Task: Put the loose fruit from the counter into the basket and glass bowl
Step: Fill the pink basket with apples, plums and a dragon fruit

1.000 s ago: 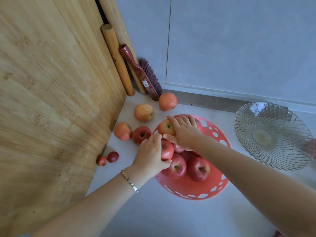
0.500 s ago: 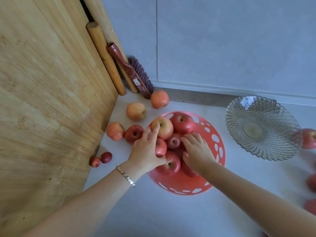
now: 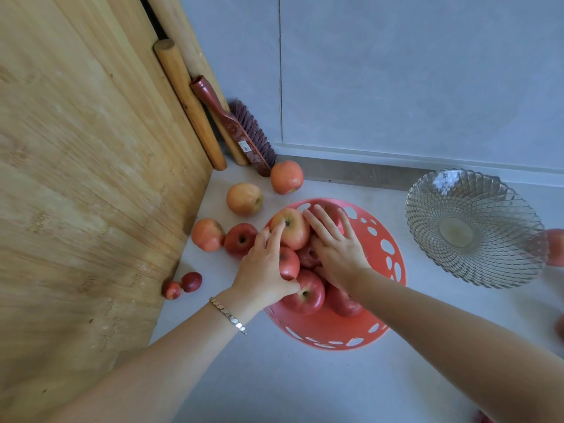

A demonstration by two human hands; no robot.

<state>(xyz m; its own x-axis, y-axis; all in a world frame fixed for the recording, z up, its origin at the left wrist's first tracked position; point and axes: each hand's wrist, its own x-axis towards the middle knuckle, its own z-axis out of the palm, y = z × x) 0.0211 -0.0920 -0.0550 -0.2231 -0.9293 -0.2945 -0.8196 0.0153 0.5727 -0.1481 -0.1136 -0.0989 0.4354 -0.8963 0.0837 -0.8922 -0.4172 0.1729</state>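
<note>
**Overfilled Basket: Spill Hazard at the Pile**

The wooden board (image 3: 76,178) stood on edge along the left side of the counter (image 3: 274,389). Four loose apples (image 3: 244,199) and two small red fruits (image 3: 183,285) lay near its foot. The glass bowl (image 3: 503,215) sat well apart to the right with nothing in it, and a further apple (image 3: 554,247) showed past its right edge. The basket (image 3: 329,334) stood between the two groups, loaded above its rim.

The left hand (image 3: 265,267) had its fingers curled over a red apple (image 3: 288,265) at the near-left rim, thumb tucked beneath. Its index finger was stretched out onto the yellowish apple (image 3: 293,230) on top. The right hand (image 3: 335,242) lay flat on the far side of the pile, fingers straight and slightly spread.

Probable faults:

1. The yellowish apple could roll over the left rim once a hand lifted. Cause: it rested on other apples, above the rim.
2. The basket could tip. Cause: uneven downward pressure on a light, perforated shell. Its base was hidden.
3. Further loading would likely spill fruit. The glass bowl appeared the safer destination.
4. The small red fruits could be missed. Cause: they were tucked against the board.
</note>
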